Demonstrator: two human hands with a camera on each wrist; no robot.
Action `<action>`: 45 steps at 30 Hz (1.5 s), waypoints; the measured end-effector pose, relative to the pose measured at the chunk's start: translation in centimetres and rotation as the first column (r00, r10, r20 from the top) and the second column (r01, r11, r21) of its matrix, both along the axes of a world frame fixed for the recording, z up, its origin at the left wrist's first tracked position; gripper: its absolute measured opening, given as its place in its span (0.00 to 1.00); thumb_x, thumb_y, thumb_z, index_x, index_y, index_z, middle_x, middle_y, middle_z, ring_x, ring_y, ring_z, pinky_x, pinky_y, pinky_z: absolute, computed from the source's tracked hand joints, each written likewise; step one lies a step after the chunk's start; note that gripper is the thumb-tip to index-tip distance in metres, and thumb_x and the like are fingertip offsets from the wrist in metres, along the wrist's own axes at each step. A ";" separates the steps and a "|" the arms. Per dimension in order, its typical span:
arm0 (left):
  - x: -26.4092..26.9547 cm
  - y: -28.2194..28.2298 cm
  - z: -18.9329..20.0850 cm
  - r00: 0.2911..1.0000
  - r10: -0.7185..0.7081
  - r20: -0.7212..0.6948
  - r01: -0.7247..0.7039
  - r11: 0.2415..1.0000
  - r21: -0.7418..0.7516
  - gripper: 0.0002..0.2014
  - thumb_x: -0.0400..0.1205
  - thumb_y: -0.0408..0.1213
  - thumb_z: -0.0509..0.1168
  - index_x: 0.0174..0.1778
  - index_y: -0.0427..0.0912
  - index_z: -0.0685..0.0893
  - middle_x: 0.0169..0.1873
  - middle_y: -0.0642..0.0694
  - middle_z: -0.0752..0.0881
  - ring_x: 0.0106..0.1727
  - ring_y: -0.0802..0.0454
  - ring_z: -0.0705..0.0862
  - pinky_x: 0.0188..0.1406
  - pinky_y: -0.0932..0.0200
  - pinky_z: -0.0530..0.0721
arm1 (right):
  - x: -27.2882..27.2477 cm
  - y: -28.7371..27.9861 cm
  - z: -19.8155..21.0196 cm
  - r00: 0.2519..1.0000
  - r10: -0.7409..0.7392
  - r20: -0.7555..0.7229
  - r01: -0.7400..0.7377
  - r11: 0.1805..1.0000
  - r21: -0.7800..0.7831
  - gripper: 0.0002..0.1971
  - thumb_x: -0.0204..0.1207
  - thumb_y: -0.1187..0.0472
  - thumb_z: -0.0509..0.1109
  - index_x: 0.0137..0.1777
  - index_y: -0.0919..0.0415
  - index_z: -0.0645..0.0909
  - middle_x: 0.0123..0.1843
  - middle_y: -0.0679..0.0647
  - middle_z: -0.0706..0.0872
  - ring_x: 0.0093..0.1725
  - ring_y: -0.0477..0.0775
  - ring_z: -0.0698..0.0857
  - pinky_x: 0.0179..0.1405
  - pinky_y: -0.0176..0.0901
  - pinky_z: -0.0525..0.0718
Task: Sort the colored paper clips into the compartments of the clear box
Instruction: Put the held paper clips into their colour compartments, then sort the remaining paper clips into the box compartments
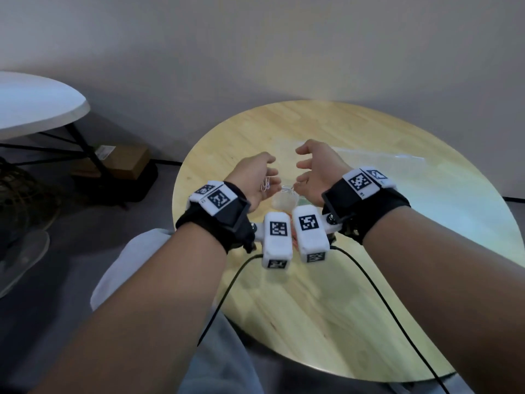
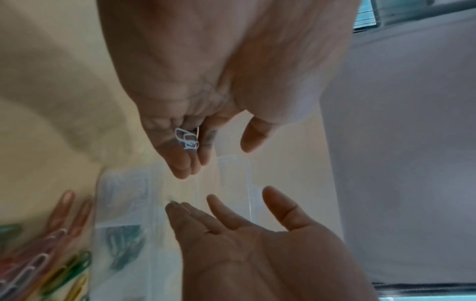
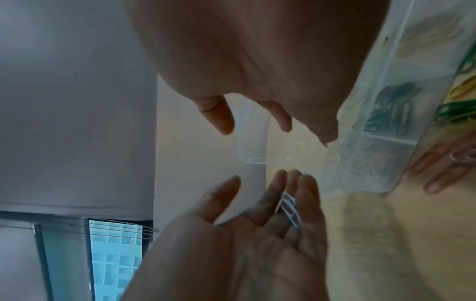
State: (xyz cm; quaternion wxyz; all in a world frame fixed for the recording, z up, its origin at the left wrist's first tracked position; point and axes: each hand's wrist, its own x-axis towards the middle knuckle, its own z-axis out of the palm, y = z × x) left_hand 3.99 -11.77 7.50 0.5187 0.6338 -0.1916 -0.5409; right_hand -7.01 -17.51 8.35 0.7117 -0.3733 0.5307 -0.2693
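Both hands hover palms inward above the clear box on the round wooden table. My left hand carries a few white paper clips lying on its nearly straight fingers, with the thumb held apart. Facing it, my right hand has relaxed fingers and holds nothing. The box has compartments with blue-grey clips, pale clips and yellow clips. Loose colored clips lie beside it.
The box's clear lid lies open on the table beyond the hands. Two black cables run from the wrist cameras over the table's near edge. A white table and a cardboard box stand at the left.
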 end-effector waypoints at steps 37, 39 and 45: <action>-2.6 6.5 -7.3 0.358 -0.535 0.765 0.415 0.825 0.383 0.06 0.73 0.39 0.77 0.43 0.53 0.88 0.41 0.53 0.88 0.45 0.53 0.86 0.49 0.56 0.85 | -10.3 8.8 -7.2 0.490 0.387 -0.781 -0.762 0.625 -0.169 0.21 0.81 0.56 0.65 0.73 0.39 0.77 0.52 0.47 0.86 0.38 0.38 0.78 0.35 0.32 0.71; -2.9 6.5 -7.7 0.318 -0.543 0.777 0.432 0.813 0.390 0.06 0.74 0.39 0.76 0.45 0.51 0.90 0.43 0.52 0.90 0.47 0.54 0.87 0.53 0.57 0.85 | -10.0 8.8 -7.3 0.439 0.395 -0.807 -0.794 0.591 -0.144 0.23 0.81 0.57 0.64 0.75 0.39 0.75 0.57 0.49 0.86 0.41 0.41 0.79 0.39 0.33 0.72; -3.6 6.3 -8.1 0.229 -0.540 0.810 0.418 0.806 0.419 0.03 0.76 0.37 0.74 0.38 0.49 0.90 0.46 0.52 0.91 0.49 0.51 0.88 0.50 0.58 0.84 | -9.8 8.9 -7.5 0.361 0.354 -0.863 -0.805 0.585 -0.097 0.23 0.79 0.59 0.62 0.73 0.42 0.77 0.63 0.52 0.84 0.62 0.55 0.82 0.57 0.45 0.80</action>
